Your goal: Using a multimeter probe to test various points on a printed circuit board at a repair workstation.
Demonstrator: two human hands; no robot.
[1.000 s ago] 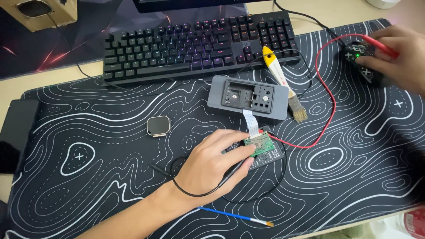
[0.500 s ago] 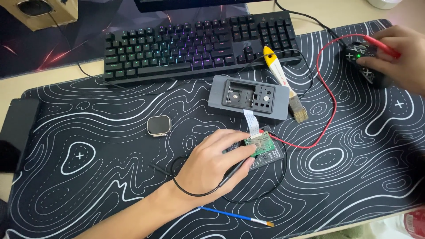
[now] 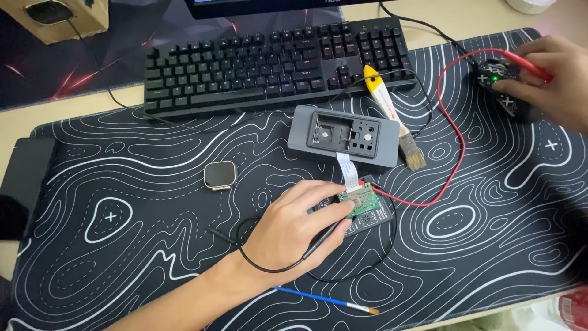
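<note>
My left hand (image 3: 293, 228) rests on the mat and grips a black test probe (image 3: 324, 236). The probe's tip touches a small green circuit board (image 3: 362, 203). A white ribbon cable (image 3: 348, 171) joins that board to an open grey device case (image 3: 344, 135) just behind it. At the far right, my right hand (image 3: 554, 83) holds a red test probe (image 3: 528, 65), and its fingers lie on a small black meter (image 3: 497, 78). A red wire (image 3: 452, 138) runs from the meter down to the board. A black wire (image 3: 269, 267) loops under my left wrist.
A black keyboard (image 3: 275, 61) lies at the back of the patterned black mat (image 3: 122, 245). Also on the mat are a yellow-handled brush (image 3: 389, 104), a strapless watch body (image 3: 219, 176) and a thin blue paintbrush (image 3: 324, 300). A wooden speaker (image 3: 61, 15) stands back left.
My right hand has shifted slightly on the meter. My left hand and the probe on the board have stayed put.
</note>
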